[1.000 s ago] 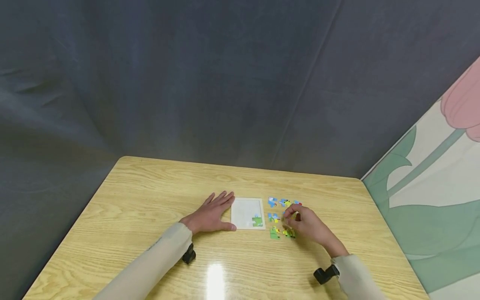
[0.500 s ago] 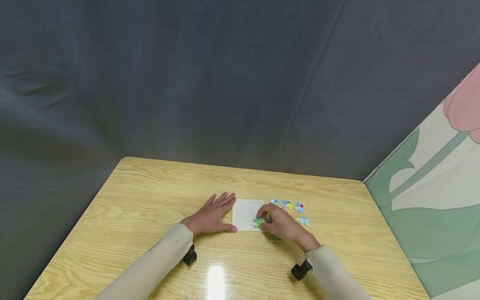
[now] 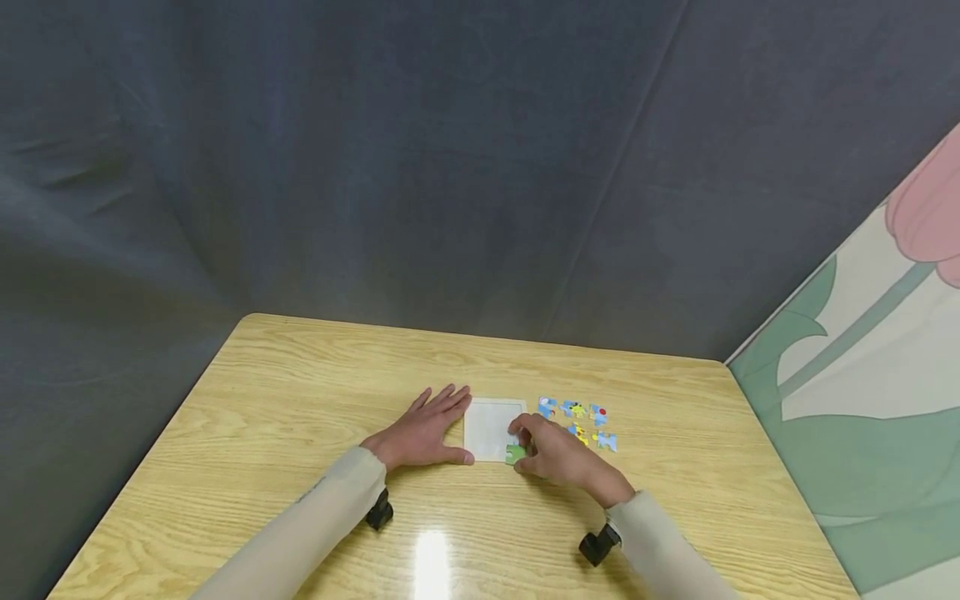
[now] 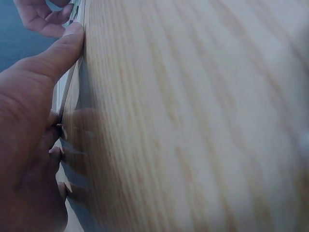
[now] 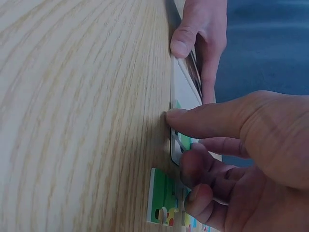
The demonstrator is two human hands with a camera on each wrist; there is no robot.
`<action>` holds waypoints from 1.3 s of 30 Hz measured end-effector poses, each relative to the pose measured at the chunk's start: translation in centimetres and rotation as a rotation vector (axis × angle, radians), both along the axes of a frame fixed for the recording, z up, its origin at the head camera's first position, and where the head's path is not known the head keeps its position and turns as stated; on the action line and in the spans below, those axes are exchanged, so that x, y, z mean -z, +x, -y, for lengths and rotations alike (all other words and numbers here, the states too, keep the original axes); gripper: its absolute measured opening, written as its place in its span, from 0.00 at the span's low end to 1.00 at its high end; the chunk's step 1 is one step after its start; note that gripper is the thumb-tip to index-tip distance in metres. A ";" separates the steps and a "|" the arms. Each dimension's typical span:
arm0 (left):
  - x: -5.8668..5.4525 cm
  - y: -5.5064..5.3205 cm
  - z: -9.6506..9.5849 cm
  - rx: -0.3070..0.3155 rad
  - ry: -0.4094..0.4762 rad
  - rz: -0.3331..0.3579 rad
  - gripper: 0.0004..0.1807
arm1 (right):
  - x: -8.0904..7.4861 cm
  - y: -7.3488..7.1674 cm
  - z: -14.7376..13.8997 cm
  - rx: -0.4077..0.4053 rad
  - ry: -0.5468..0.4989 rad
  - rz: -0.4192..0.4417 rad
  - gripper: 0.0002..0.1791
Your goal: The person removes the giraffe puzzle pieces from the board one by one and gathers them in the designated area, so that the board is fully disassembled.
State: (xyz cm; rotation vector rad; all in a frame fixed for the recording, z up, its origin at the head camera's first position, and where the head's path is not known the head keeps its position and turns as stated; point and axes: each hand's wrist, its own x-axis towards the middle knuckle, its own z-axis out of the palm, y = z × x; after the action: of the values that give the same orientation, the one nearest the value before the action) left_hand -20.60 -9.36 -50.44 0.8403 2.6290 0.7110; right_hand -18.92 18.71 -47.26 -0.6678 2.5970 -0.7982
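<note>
A square white puzzle tray (image 3: pixel 489 425) lies on the table. My left hand (image 3: pixel 423 429) rests at its left side with fingers spread, the thumb at the near left corner. At the tray's near right corner, my right hand (image 3: pixel 558 454) pinches a green puzzle piece (image 3: pixel 514 454) between thumb and curled fingers. The right wrist view shows the thumb low at the tray's edge, with the green piece (image 5: pixel 184 140) partly hidden by the fingers. Just beside this hand lies another green puzzle piece (image 5: pixel 161 195) on the tabletop.
Several loose puzzle pieces in blue, yellow and red lie right of the tray, including one with a red spot (image 3: pixel 599 414) and a light blue one (image 3: pixel 607 441). The wooden table (image 3: pixel 315 375) ends at a dark curtain (image 3: pixel 450 208).
My right hand has moved left from the loose pieces to the tray's near right corner. The green piece there has shifted slightly toward the near edge. My left hand stays put.
</note>
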 end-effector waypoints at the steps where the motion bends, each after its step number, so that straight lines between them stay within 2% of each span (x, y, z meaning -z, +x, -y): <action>1: 0.0 0.0 0.0 0.001 -0.001 -0.002 0.55 | 0.0 0.0 0.0 0.000 0.001 -0.006 0.21; 9: 0.0 0.0 0.0 -0.001 -0.001 -0.010 0.55 | 0.3 0.0 -0.1 -0.002 -0.020 -0.024 0.13; 14: 0.1 0.0 0.0 0.003 -0.006 -0.011 0.55 | 0.1 -0.2 -0.7 -0.025 -0.133 0.058 0.05; 19: 0.2 -0.1 0.1 0.008 0.004 -0.011 0.55 | -0.5 -0.5 -1.8 -0.035 -0.208 0.074 0.06; 31: 0.2 -0.2 0.3 0.022 0.003 0.001 0.55 | -1.2 -0.8 -6.3 0.016 -0.196 0.035 0.06; 35: -0.1 -0.2 0.4 0.033 -0.012 0.012 0.54 | -1.4 -0.5 -7.9 0.045 -0.185 0.006 0.05; 39: -0.5 -0.3 0.4 0.038 -0.018 0.024 0.55 | -1.9 -0.2 -9.5 0.092 -0.184 0.019 0.05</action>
State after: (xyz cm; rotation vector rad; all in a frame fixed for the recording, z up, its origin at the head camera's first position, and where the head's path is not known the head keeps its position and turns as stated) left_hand -20.86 -9.73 -49.96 0.8689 2.5867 0.6821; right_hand -19.09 28.23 -45.38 -0.5905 2.5743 -1.0765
